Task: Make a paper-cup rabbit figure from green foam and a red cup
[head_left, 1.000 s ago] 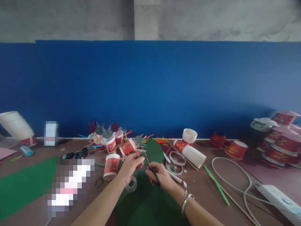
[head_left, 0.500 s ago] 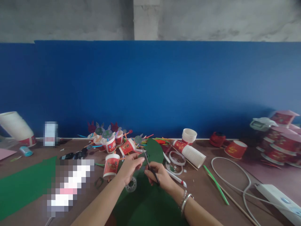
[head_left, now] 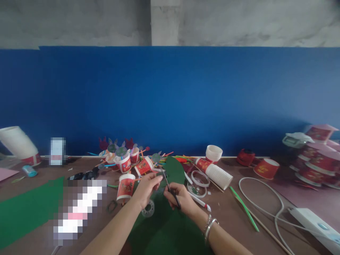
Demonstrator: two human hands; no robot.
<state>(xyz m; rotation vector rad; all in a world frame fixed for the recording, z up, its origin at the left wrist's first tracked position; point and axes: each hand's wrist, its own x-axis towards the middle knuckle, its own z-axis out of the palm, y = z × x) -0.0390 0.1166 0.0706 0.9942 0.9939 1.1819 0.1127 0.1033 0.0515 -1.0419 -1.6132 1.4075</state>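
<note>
The fingers of the right hand (head_left: 181, 197) are wrapped around the handles of the scissors (head_left: 168, 184), while the left hand's (head_left: 146, 187) thumb and forefinger are pinched together on a small dark green piece (head_left: 159, 174). The scissors' long axis slants away from the right palm, up and leftward, so the blade tips come close beside the left fingertips; whether the blades touch the piece is too small to tell. The left hand is the nearer one to those tips. Just beyond and right of the blades stands a rounded dark green sheet (head_left: 175, 170); whether it joins the pinched piece is unclear. A roll of tape (head_left: 148, 208) lies just below the left hand, a printed cup (head_left: 125, 187) stands left of it, and stacked cups (head_left: 215, 173) lie farther right on the tabletop (head_left: 220, 219).
</note>
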